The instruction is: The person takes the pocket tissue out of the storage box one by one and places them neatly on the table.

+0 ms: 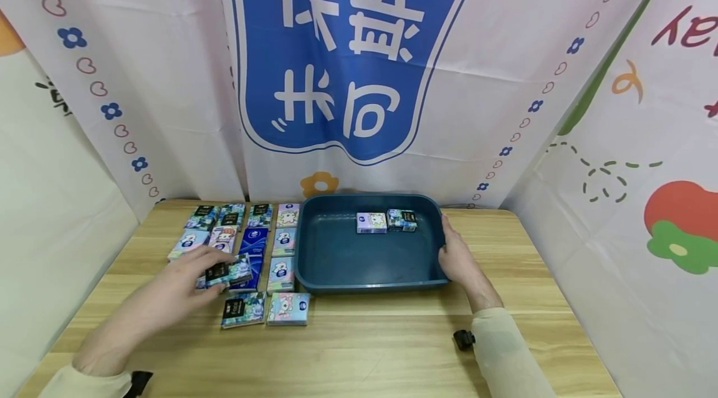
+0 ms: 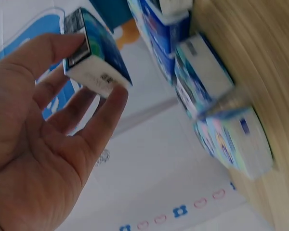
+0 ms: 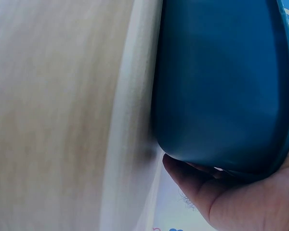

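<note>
My left hand (image 1: 187, 276) pinches a small tissue pack (image 1: 229, 270) between thumb and fingers, raised over the rows of packs. In the left wrist view its black-labelled end and white side with a printed code show, and fingertips hold its edges. My right hand (image 1: 461, 256) grips the right end of a dark teal plastic bin (image 1: 370, 288), its palm at the rim in the right wrist view. Inside the bin, a purple-pink tissue pack (image 1: 371, 223) and a dark floral tissue pack (image 1: 401, 220) sit side by side near the back.
Several tissue packs stand in rows left of the bin, among them plain blue packs (image 1: 255, 241) and pastel packs (image 1: 281, 273). Two packs, one dark (image 1: 243, 309) and one pink-blue (image 1: 288, 309), lie at the front. A printed curtain (image 1: 185, 105) hangs behind the wooden table (image 1: 370, 348).
</note>
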The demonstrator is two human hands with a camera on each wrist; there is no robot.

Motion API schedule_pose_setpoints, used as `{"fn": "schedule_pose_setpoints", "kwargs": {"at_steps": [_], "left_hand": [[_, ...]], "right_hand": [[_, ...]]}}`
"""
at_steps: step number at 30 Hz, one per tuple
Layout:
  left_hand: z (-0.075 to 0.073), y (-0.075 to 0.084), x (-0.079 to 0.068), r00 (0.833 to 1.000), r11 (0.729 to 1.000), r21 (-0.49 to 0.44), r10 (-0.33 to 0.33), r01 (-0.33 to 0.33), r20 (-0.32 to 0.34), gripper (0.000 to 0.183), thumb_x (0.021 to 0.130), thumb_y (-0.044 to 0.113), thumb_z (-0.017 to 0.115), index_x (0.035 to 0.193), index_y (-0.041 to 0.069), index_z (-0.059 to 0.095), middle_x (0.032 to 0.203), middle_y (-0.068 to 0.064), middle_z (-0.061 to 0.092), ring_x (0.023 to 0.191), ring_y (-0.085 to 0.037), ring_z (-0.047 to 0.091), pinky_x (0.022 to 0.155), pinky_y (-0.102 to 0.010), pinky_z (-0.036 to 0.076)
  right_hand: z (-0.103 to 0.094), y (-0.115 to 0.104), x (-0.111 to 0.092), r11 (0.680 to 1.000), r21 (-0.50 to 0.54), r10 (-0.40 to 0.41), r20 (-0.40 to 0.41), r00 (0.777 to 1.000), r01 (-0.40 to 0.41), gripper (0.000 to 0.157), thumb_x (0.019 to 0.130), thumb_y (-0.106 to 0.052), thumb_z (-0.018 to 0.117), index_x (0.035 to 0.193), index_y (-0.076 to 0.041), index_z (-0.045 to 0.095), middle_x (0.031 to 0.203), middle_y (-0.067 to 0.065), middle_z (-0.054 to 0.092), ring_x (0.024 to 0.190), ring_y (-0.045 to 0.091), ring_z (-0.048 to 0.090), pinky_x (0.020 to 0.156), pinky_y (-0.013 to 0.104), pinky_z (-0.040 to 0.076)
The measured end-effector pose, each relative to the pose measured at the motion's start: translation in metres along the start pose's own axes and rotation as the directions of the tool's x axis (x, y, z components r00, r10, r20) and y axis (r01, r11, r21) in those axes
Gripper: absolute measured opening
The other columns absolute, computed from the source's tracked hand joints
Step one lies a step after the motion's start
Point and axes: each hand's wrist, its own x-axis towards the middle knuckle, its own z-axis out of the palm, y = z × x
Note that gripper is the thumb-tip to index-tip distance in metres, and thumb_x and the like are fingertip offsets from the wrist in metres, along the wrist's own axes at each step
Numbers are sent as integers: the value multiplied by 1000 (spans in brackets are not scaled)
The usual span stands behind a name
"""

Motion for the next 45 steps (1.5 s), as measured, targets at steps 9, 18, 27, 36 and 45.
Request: {"fn": "schedule_pose_setpoints", "kwargs": {"at_steps": [9,18,27,36,45], "left_hand": [[-12,-26,-20,997,998,-11,-57,58,45,52,84,10,100,131,12,77,146,-27,77,135,-55,75,111,-73,64],[-15,-36,-31,984,999,9,-44,43,170,48,77,13,100,109,27,67,112,10,70,94,3,55,79,-26,58],[-10,-42,-30,963,1000,12,-29,27,267,47,77,12,99,106,27,66,114,11,69,103,-1,61,89,-30,64],[-4,-41,-28,957,997,66,-60,43,283,43,78,10,101,105,25,72,117,9,75,111,-20,72,100,-46,67],[3,-45,-26,962,994,106,-51,23,270,45,76,8,104,104,25,72,117,8,74,112,-25,71,103,-56,65]], "right_hand": [[2,-2,0,1000,5,1,-5,1000,-1,82,112,9,36,186,2,3,195,32,14,181,53,20,149,67,19],[1,-2,-1,1000,4,6,-7,1000,-6,82,112,9,35,186,2,2,195,32,13,181,53,20,149,67,18],[1,-2,-2,1000,1,10,-8,1000,-10,82,112,9,35,187,2,2,195,32,14,181,53,21,149,67,20],[0,-4,-3,1000,9,15,-6,1000,-15,82,113,10,36,187,0,2,195,32,13,181,53,20,149,67,18],[1,-3,-2,1000,10,5,-14,1000,-4,82,112,10,36,187,2,4,194,33,14,181,53,20,149,67,19]]}}
